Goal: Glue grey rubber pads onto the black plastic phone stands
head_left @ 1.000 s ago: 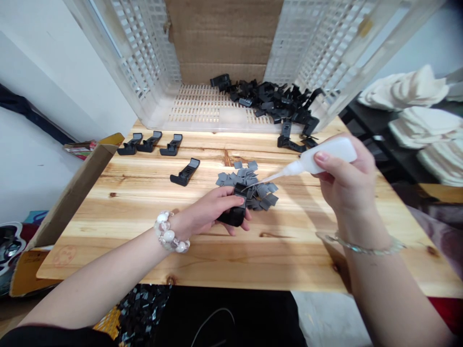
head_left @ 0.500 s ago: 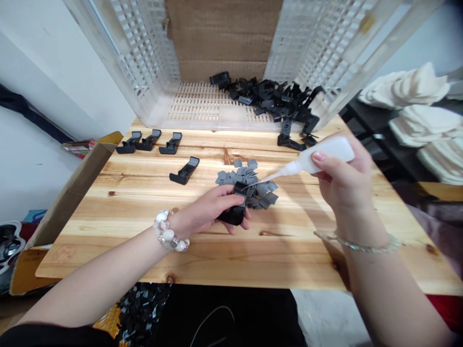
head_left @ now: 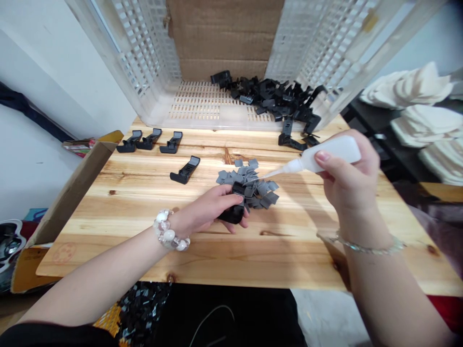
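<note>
My left hand (head_left: 217, 205) is closed around a black plastic part (head_left: 234, 213), thumb on its top, just in front of a heap of small grey squares (head_left: 264, 193). In my right hand (head_left: 350, 168) lies a white squeeze bottle (head_left: 333, 153) with a long thin nozzle, tilted down to the left. The nozzle's tip ends close to the held part, over the heap; whether it touches anything I cannot tell. To the left on the wooden table, one black plastic bracket (head_left: 185, 170) with a grey pad lies apart from three similar brackets (head_left: 171, 142) behind it.
A white plastic basket (head_left: 152, 108) lies on its side at the back, with a pile of black parts (head_left: 278, 99) spilling onto the table (head_left: 108, 231). A cardboard box (head_left: 65, 193) stands left of the table. Stacked white cloth-like items (head_left: 415, 86) are at the right.
My right hand has drawn the bottle slightly right, so the nozzle tip sits a little farther from the black part. My left hand keeps its hold, nearly still.
</note>
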A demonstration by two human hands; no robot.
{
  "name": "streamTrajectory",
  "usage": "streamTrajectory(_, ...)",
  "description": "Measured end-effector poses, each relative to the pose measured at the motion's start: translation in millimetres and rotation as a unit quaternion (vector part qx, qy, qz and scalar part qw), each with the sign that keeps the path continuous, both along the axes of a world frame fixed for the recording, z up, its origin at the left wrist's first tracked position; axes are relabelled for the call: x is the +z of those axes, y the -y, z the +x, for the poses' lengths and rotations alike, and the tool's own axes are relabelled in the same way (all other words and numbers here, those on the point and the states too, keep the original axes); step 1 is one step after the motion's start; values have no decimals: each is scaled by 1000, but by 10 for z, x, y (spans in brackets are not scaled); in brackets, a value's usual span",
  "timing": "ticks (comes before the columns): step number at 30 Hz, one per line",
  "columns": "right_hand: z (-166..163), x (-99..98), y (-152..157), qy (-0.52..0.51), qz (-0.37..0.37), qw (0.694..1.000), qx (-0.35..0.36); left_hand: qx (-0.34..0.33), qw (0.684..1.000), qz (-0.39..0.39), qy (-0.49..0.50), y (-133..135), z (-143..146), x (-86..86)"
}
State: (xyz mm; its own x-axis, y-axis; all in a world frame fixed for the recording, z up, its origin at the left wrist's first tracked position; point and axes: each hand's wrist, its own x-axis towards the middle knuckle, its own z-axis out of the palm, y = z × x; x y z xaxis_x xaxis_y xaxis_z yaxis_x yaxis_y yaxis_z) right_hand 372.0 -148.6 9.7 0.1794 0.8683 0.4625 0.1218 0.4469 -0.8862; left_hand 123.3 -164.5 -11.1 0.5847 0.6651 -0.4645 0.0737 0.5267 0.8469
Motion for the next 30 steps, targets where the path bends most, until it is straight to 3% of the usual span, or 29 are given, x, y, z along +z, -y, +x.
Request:
streamTrajectory(7, -81, -9, 102, 94, 22, 995, -40, -1, 1000, -17, 7, -16, -18, -9)
streamTrajectory(17, -174, 71, 260, 148, 41, 987, -45, 4, 999, -39, 9, -31, -12, -10)
streamTrajectory(26, -165, 67, 236, 149, 39, 986, -59, 0, 1000, -24, 4, -32, -11, -31)
streamTrajectory(30, -137, 43, 151, 72, 41, 995, -53, 10, 1000, -11, 4, -24, -15, -21)
